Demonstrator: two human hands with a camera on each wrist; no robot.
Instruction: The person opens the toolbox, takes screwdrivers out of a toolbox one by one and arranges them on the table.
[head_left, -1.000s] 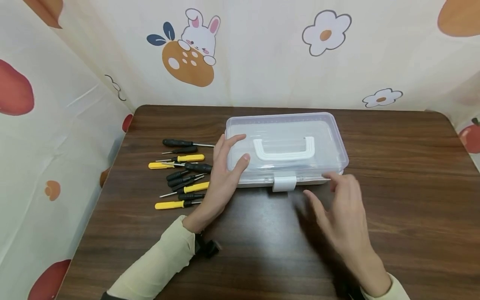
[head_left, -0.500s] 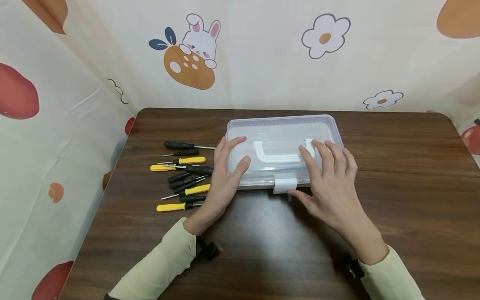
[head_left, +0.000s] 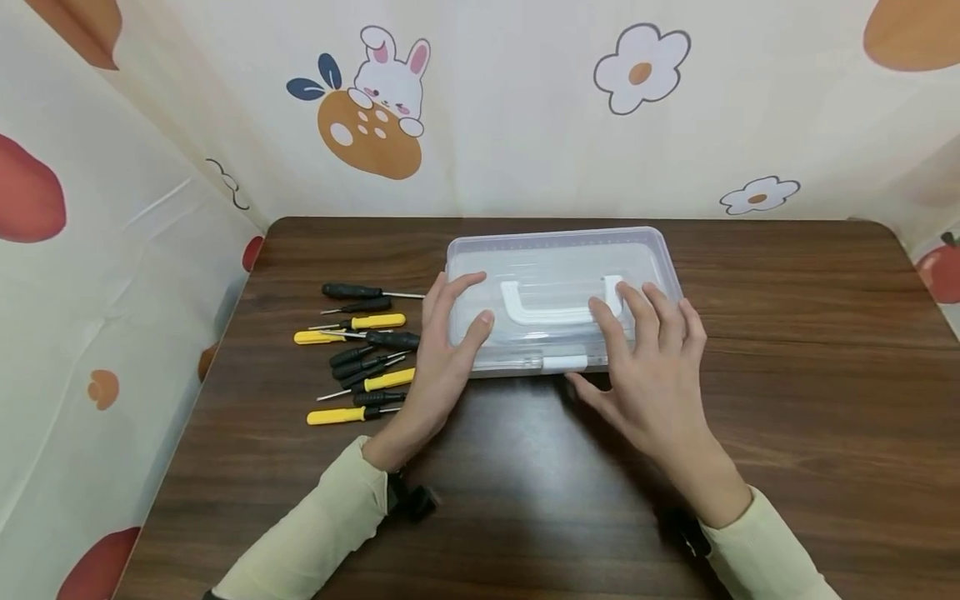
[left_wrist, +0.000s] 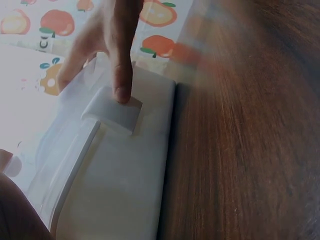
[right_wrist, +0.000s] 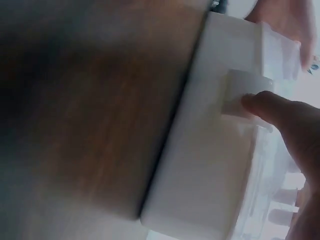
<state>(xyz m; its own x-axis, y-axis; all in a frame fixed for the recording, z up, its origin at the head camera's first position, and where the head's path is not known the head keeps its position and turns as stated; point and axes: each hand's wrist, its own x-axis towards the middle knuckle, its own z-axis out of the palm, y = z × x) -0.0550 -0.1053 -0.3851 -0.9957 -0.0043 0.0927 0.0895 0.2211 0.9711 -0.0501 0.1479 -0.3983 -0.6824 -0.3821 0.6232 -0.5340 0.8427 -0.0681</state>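
text: none readable | box [head_left: 558, 275]: unmarked | backdrop [head_left: 525, 125]: cartoon pictures only

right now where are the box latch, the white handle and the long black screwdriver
box latch [head_left: 564, 362], head view, middle of the white clasp on the front edge
white handle [head_left: 551, 314], head view, its long bar on the lid
long black screwdriver [head_left: 352, 291], head view, its black grip

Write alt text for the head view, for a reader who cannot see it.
Two hands rest on a closed clear plastic box with a white handle on a dark wooden table: the left hand on its left end, the right hand on the lid, thumb at the white front latch. Yellow and black screwdrivers lie left of the box.
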